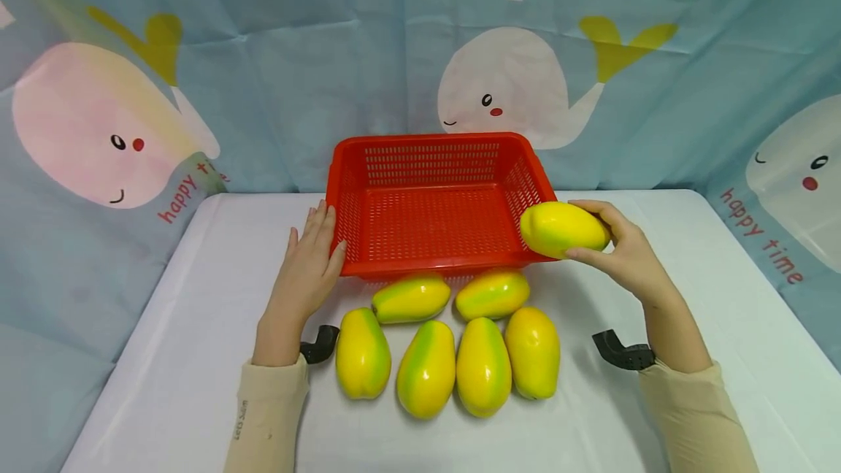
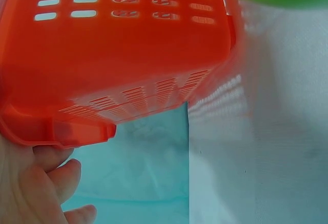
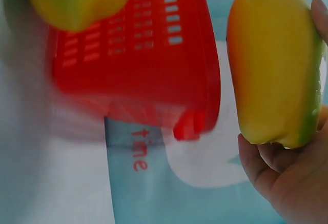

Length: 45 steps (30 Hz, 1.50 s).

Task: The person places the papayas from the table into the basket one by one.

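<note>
My right hand (image 1: 627, 254) grips a yellow-green papaya (image 1: 565, 230) by its right end, thumb at the front and fingers behind. In the head view this papaya overlaps the right front corner of a red plastic basket (image 1: 447, 266); in the right wrist view the papaya (image 3: 274, 65) appears beside the basket's outer wall (image 3: 154, 75). Nothing lies in the visible part of the basket. At its left side, my left hand (image 1: 305, 265) rests against the rim with fingers extended and thumb at the edge. The left wrist view has the fingers (image 2: 64, 178) beside the rim.
In front of the basket lie more papayas, two crosswise (image 1: 412, 299) by its front wall and several lengthwise (image 1: 425, 371) nearer me. They rest on a white-covered table (image 1: 197, 327). A blue curtain (image 1: 296, 93) printed with whales hangs behind the table and at its sides.
</note>
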{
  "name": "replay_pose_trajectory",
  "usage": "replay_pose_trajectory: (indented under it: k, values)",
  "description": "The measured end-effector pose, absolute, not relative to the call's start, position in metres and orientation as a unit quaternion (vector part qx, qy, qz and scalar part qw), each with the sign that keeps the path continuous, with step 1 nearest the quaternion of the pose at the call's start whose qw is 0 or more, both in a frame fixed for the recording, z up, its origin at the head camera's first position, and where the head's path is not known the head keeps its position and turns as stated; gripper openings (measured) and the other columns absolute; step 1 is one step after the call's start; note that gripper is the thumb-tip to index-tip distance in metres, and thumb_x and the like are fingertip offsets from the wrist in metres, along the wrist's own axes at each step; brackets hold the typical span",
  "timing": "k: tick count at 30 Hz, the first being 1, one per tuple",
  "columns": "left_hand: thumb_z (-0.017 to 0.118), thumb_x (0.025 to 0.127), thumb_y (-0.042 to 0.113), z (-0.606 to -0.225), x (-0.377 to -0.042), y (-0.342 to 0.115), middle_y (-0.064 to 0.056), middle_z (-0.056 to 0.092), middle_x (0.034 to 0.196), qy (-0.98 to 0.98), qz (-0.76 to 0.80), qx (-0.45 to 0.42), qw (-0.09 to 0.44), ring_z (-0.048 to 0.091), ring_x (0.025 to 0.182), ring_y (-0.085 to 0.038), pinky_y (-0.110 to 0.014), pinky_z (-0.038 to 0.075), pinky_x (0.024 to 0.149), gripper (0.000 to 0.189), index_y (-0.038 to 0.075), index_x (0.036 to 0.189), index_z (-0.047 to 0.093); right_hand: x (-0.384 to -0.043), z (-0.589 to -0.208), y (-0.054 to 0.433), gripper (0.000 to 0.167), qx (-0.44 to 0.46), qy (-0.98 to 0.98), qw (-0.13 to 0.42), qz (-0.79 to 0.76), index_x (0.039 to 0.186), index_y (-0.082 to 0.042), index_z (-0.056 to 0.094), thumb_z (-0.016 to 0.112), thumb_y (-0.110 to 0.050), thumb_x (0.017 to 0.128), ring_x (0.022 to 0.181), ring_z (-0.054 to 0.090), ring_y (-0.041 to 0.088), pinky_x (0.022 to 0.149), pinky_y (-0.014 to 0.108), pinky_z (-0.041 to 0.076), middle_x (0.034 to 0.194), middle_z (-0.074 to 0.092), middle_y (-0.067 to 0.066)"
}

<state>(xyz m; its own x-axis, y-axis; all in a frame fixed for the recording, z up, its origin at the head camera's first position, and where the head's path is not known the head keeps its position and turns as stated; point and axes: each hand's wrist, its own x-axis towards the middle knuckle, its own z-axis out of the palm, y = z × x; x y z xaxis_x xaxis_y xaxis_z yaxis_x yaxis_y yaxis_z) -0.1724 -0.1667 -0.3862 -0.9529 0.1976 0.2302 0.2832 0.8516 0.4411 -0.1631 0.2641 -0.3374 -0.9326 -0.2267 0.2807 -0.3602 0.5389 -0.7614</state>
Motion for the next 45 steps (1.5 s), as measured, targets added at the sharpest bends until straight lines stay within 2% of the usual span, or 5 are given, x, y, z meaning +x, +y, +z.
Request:
replay_pose_trajectory:
  k: [8, 14, 26, 33, 45]
  values:
    - [0.036, 0.101, 0.028, -0.389, -0.172, -0.165, -0.017, 0.015, 0.155, -0.957, -0.245, -0.128, 0.093, 0.010, 0.143, -0.031, -0.059, 0.007, 0.110, 0.058, -0.002, 0.148, 0.020, -0.171, -0.336, 0.245, 0.061, 0.187, -0.873, 0.050, 0.448, 0.136, -0.010, 0.047, 0.074, -0.008, 0.081, 0.106, 0.046, 0.009, 0.085, 0.014, 0.039, 0.130, 0.049, 0.005]
    - [0.036, 0.101, 0.028, -0.389, -0.172, -0.165, -0.016, 0.015, 0.155, -0.957, -0.244, -0.128, 0.094, 0.010, 0.143, -0.031, -0.059, 0.008, 0.110, 0.058, -0.002, 0.148, 0.021, -0.184, -0.338, 0.230, 0.060, 0.180, -0.873, 0.031, 0.453, 0.135, -0.012, 0.047, 0.074, -0.014, 0.081, 0.101, 0.049, 0.017, 0.082, 0.019, 0.044, 0.128, 0.051, 0.006]
    - [0.035, 0.101, 0.029, -0.388, -0.173, -0.165, -0.015, 0.013, 0.156, -0.957, -0.243, -0.129, 0.089, 0.009, 0.143, -0.031, -0.058, 0.007, 0.111, 0.059, -0.002, 0.149, 0.019, -0.211, -0.347, 0.207, 0.066, 0.158, -0.877, -0.022, 0.454, 0.135, -0.013, 0.045, 0.077, -0.026, 0.079, 0.102, 0.051, 0.025, 0.089, 0.043, 0.044, 0.126, 0.052, 0.008]
    - [0.037, 0.101, 0.028, -0.387, -0.173, -0.165, -0.016, 0.014, 0.156, -0.958, -0.241, -0.125, 0.093, 0.010, 0.143, -0.032, -0.059, 0.009, 0.110, 0.059, -0.002, 0.149, 0.019, -0.220, -0.346, 0.197, 0.068, 0.185, -0.878, -0.043, 0.440, 0.135, -0.010, 0.044, 0.078, -0.027, 0.079, 0.104, 0.051, 0.028, 0.092, 0.045, 0.043, 0.128, 0.051, 0.011]
    - [0.036, 0.101, 0.028, -0.387, -0.172, -0.166, -0.016, 0.014, 0.156, -0.958, -0.244, -0.123, 0.091, 0.011, 0.143, -0.032, -0.059, 0.009, 0.110, 0.059, -0.002, 0.149, 0.019, -0.230, -0.353, 0.191, 0.075, 0.183, -0.907, -0.069, 0.373, 0.134, -0.012, 0.045, 0.079, -0.040, 0.074, 0.108, 0.050, 0.027, 0.094, 0.047, 0.042, 0.129, 0.051, 0.010]
